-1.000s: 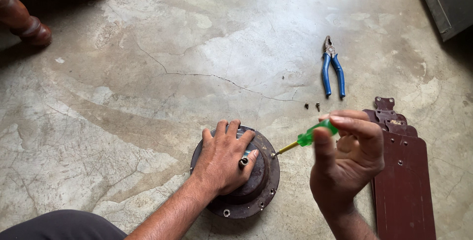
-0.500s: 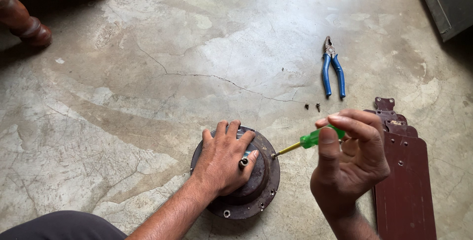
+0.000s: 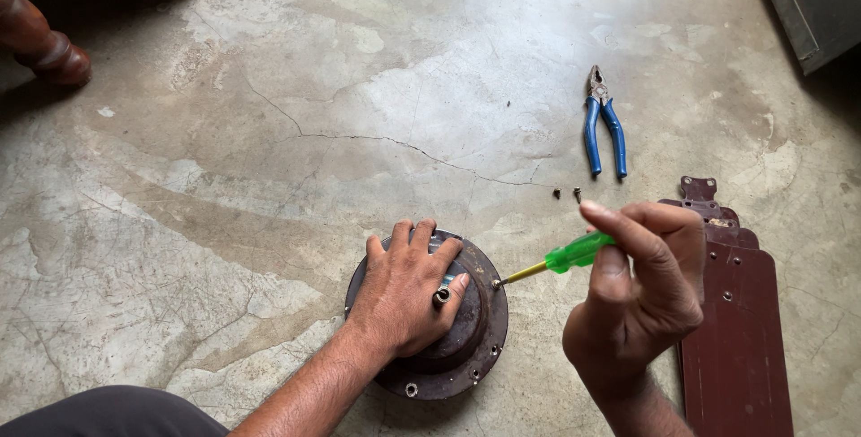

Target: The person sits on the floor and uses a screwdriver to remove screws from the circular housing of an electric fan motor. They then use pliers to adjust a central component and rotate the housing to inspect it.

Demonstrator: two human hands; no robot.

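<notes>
Screwdriver [image 3: 563, 260] in right hand [image 3: 641, 298]

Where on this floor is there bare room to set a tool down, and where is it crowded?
Free: the concrete floor left of the motor housing, out to the wooden leg. Crowded: between pliers, two screws and stacked blades, where the right hand turns the screwdriver.
</notes>
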